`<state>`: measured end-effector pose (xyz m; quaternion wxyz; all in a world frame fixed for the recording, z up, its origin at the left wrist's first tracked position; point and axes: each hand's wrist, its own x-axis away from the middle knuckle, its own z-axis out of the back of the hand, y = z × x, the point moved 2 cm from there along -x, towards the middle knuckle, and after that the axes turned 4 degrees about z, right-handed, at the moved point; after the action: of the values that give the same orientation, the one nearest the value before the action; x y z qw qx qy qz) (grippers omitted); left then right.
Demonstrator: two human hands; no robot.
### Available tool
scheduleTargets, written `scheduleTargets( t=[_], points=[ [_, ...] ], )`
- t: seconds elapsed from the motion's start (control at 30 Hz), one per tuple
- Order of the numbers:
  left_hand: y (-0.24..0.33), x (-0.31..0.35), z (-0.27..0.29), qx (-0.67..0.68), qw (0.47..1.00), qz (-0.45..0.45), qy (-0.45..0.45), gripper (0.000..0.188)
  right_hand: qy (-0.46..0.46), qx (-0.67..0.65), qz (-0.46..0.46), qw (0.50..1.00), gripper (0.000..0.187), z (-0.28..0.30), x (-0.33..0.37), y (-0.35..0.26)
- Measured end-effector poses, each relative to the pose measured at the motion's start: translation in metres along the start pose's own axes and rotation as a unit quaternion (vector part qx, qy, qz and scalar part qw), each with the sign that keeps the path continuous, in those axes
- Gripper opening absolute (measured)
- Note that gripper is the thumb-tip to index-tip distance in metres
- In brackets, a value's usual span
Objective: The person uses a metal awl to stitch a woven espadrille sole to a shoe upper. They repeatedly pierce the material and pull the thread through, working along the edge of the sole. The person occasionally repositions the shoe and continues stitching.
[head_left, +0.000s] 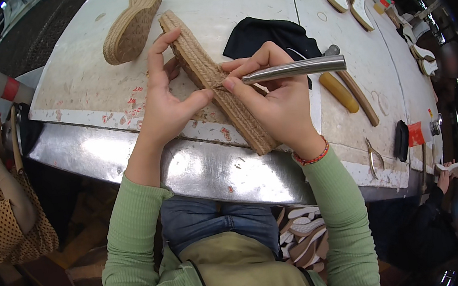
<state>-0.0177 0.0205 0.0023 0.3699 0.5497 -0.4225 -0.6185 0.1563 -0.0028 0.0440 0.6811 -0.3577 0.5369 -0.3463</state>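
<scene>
A wedge-shaped shoe sole (197,49) wrapped in tan braided rope is tilted on its side above the table's near edge. My left hand (164,105) grips it, with the thumb pressing on the rope side and the fingers at the upper end. In my right hand (281,102) is a shiny silver hand tool (305,67), pinched between thumb and fingers. Its narrow end points at the braid beside my left thumb; the exact tip is hard to make out. A second rope-wrapped sole (132,29) lies on the table at the far left.
A black cloth (261,36) lies beyond my right hand. To the right are a hammer (360,101), a yellow rounded piece (339,92), pincers (373,156) and white soles (352,2). A metal strip (93,154) edges the table. Another person (11,209) is at the left.
</scene>
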Motion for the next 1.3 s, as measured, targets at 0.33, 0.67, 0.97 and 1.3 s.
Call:
scheduleTargets(
  t=[0.33,0.67,0.97,1.3],
  points=[
    [-0.002,0.000,0.002,-0.017,1.000,-0.003,0.005,0.085,0.031,-0.028,0.017,0.999,0.017,-0.003,-0.001,0.004],
    [-0.001,0.000,0.000,0.001,1.000,-0.005,0.005,0.084,0.025,0.013,0.048,0.998,0.017,-0.003,-0.005,0.003],
    [-0.003,-0.001,0.002,0.031,1.000,-0.005,0.000,0.086,-0.051,0.145,-0.002,0.988,0.018,-0.016,-0.028,-0.023],
    [0.001,-0.001,0.003,-0.003,1.000,-0.009,-0.018,0.088,-0.026,0.184,-0.049,0.981,0.021,-0.014,-0.044,-0.017]
  ],
)
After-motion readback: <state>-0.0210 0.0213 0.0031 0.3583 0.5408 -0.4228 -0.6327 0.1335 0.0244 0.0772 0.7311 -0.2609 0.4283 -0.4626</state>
